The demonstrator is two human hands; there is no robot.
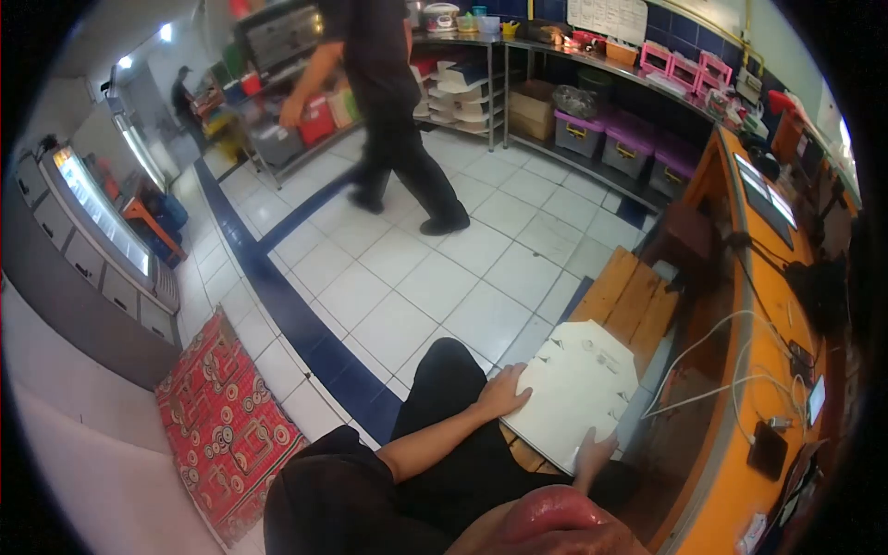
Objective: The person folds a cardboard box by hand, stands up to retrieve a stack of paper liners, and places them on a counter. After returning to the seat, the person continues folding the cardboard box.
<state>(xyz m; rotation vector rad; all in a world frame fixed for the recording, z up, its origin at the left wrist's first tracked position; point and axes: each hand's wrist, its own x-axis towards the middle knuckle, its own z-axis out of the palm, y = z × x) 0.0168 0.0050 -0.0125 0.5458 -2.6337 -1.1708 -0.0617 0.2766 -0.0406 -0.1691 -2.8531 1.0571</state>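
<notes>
A white flat piece of cardboard (575,384), printed with small dark marks and with cut corners, lies on a slatted wooden bench (622,289) beside my legs. It looks thick at its near edge, perhaps several sheets stacked. My left hand (504,392) grips its left edge, thumb towards the top face and fingers along the side. At the near right corner my right hand (595,454) holds the edge, its thumb on top and its other fingers partly hidden beneath.
An orange counter (700,467) with cables and a phone (767,450) runs along my right. A person in dark clothes (384,92) walks across the tiled floor (435,287). Shelves with purple-lidded bins (629,148) stand at the back. A red patterned box (227,430) sits left.
</notes>
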